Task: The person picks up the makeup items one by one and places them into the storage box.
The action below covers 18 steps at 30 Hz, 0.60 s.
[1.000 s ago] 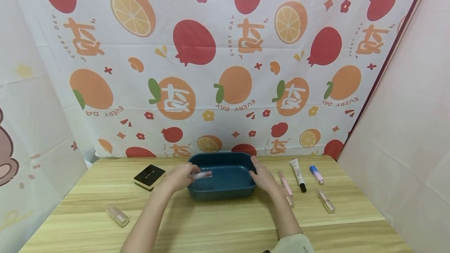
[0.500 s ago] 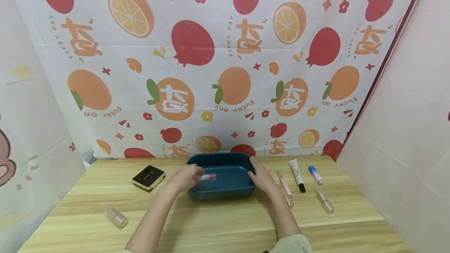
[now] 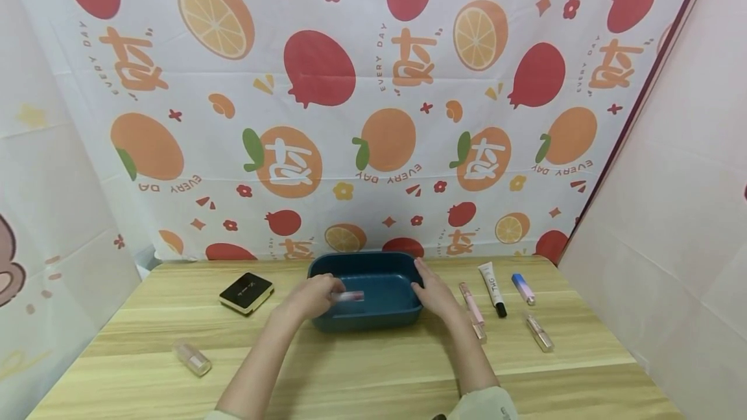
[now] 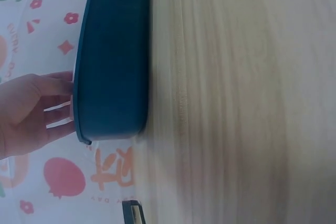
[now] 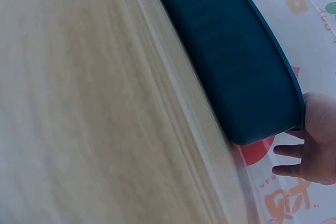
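A dark teal rectangular plastic basin [image 3: 379, 321] stands on the table against the patterned cloth. My left hand [image 3: 318, 295] reaches over its left rim and holds a small clear and pink lip gloss tube [image 3: 353, 295] low inside it. In the left wrist view, the left fingers [image 4: 60, 114] dip behind the basin's rim, so the tube's grip is mostly hidden. My right hand [image 3: 434, 291] holds the basin's right rim, thumb inside. In the right wrist view, some right fingers [image 5: 287, 151] stick out past the basin's end.
On the left lie a black compact [image 3: 248, 293] and a clear-capped bottle [image 3: 192, 358]. To the right are a pink lip gloss [image 3: 471, 303], a white tube [image 3: 493, 288], a blue-pink lipstick [image 3: 523, 289] and a clear tube [image 3: 539, 333]. Another small tube lies partly behind the right forearm.
My left hand has moved slightly right and lower into the basin, carrying the lip gloss tube. The right hand stays on the rim.
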### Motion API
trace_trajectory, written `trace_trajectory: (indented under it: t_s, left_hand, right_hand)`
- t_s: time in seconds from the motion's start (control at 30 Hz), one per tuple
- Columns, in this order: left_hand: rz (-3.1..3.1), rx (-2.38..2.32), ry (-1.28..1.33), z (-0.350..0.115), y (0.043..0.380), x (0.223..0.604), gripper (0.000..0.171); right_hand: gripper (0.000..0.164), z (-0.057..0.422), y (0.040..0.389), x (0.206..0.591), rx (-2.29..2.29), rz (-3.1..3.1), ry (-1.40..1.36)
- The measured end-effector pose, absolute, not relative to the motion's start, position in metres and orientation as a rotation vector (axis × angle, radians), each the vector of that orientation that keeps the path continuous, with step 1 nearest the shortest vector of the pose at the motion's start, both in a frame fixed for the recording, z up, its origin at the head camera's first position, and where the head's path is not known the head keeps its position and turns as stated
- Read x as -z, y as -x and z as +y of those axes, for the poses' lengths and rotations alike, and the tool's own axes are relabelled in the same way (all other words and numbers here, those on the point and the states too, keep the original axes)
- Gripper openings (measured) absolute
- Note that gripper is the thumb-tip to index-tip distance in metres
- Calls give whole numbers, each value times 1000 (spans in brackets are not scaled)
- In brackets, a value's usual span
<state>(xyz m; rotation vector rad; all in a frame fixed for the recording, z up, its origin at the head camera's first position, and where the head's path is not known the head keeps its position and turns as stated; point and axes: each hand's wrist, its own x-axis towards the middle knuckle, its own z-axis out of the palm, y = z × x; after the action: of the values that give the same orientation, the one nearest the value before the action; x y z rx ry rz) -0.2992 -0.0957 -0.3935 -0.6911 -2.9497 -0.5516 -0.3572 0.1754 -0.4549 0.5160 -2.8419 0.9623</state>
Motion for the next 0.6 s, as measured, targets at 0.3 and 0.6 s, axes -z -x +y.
trace_trajectory:
  t_s: [0.3,0.6]
  left_hand:
    - [-2974,618,689,-92,303,396,14]
    - [-2957,624,709,-90,305,399,13]
  right_hand:
    - [54,175,357,454,-960,-2834,-528]
    - [54,175,356,452,-956,-2831,-536]
